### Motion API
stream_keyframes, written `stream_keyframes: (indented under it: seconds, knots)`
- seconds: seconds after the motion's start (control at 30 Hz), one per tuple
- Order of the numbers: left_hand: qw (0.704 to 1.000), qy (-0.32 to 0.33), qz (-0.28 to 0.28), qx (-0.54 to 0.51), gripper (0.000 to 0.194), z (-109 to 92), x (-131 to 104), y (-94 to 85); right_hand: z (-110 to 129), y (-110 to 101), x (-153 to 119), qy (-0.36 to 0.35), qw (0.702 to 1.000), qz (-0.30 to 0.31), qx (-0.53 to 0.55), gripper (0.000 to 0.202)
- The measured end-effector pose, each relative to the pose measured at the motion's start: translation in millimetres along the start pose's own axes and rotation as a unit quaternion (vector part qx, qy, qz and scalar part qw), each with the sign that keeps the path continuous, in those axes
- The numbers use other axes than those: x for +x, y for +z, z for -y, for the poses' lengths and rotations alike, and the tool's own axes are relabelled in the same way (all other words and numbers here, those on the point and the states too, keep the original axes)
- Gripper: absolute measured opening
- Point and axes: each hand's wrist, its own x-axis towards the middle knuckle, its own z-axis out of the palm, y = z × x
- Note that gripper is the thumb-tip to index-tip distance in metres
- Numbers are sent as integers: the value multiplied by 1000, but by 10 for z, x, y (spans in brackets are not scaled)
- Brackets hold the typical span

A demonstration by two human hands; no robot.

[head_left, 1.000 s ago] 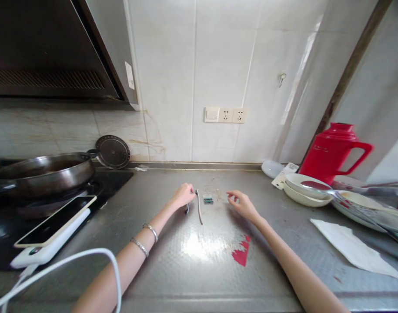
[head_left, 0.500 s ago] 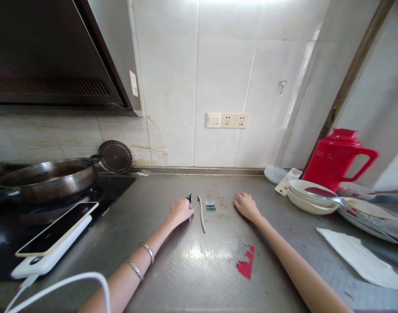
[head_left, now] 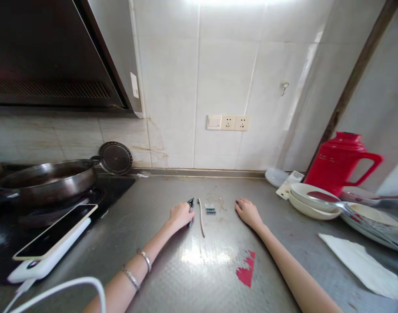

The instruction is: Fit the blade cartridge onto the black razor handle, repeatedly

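Observation:
My left hand (head_left: 181, 214) is closed around a razor (head_left: 190, 203), its dark head sticking up past my fingers and its silvery handle partly hidden by them. Just right of it lies a slim white stick (head_left: 201, 219) with a small dark tip, like a toothbrush. A small clear pack with dark green strips (head_left: 210, 209), like razor blades, lies beside the stick. Farther right, my right hand (head_left: 247, 211) rests palm down on the metal counter (head_left: 172, 278), fingers stretched out, holding nothing.
A torn red patch (head_left: 246, 272) marks the counter's front. At left, a steel pan (head_left: 51, 180) stands on the stove, with a phone on a white power bank (head_left: 51, 248) and its cable. To the right are a red thermos (head_left: 336, 163), bowls (head_left: 312, 208), plates and a napkin (head_left: 362, 263).
The view has shifted slightly, so the counter items appear a little lower. My left hand keeps the razor, its head now tilted a bit differently; my right hand stays resting on the counter.

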Motion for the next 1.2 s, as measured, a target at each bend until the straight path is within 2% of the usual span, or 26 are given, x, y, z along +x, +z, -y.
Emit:
stream_keyframes:
  seconds: [0.37,0.5,0.6,0.7,0.73,0.87,0.97,1.2]
  knots:
    - [1000,-15,2,-15,29,-13,8,37,34,-47,-10,5,1000,8,-15,40]
    - [1000,-5,3,-23,35,44,56,14,39,-42,-10,8,1000,9,-18,39]
    - [999,-8,-27,-25,34,188,145,-29,49,-37,-9,11,1000,6,-21,39]
    - [995,-3,-96,15,33,421,234,-40,64,-42,-10,15,999,10,-26,37]
    - [994,-14,-100,27,35,508,256,-30,68,-46,-10,15,999,9,-27,37]
    - [995,6,-88,50,47,830,305,60,76,-59,-18,11,999,13,-29,37]
    - [998,8,-54,38,54,982,338,139,74,-59,-24,6,999,15,-34,37]
    - [998,6,-56,40,52,1053,409,227,90,-70,-31,6,999,16,-42,36]
